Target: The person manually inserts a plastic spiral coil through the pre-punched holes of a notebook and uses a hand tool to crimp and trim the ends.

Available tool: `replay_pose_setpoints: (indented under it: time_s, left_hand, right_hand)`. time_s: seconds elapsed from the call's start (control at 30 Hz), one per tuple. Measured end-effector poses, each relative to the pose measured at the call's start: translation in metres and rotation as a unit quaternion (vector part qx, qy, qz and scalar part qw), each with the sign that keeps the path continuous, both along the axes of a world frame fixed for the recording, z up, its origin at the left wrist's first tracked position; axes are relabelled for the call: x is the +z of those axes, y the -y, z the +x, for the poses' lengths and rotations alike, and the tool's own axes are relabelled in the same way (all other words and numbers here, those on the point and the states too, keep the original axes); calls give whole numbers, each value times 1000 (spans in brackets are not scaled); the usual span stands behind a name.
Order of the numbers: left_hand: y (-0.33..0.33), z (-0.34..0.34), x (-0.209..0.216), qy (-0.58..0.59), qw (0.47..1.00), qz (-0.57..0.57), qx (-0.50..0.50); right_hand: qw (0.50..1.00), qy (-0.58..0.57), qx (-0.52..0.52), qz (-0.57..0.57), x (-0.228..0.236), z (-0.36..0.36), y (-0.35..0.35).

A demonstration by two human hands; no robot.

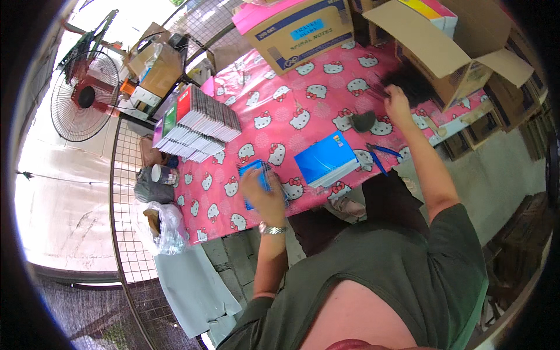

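Note:
My left hand [261, 189], smeared by motion, is over a small blue notebook [249, 170] near the table's front edge; whether it grips the notebook cannot be made out. Farther right, my right hand [398, 106] reaches to a heap of thin black strands [411, 83], perhaps binding coils. Its fingers are drawn together at the heap's edge, and what they hold is too small to name. Between my arms lies a stack of blue-covered notebooks [326, 158]. Blue-handled pliers [379, 157] rest beside it, close to a dark half-round piece [363, 121].
Tall piles of spiral notebooks [198, 122] stand at the left of the pink patterned tablecloth [315, 108]. A cardboard carton [300, 35] is at the back, and an open box [461, 76] at the right. A plastic bag [166, 227] hangs off the left edge, near a fan [86, 96].

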State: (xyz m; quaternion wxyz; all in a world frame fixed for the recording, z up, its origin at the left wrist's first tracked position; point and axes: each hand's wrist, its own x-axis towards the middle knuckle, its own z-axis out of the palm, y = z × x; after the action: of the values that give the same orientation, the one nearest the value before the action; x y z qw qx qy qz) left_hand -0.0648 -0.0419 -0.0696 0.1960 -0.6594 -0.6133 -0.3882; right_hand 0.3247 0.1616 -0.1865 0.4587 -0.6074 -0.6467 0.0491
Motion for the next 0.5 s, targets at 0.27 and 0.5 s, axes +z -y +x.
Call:
replay_pose_setpoints:
  time_s: [0.27,0.5]
  left_hand:
    - [-16,99,15,-159,917,-257,-258]
    - [-41,74,35,-55,885,-252,-388]
  right_hand:
    - [971,-98,212,-41,118,-61,75]
    - [924,-63,375,-52,127,-64,115]
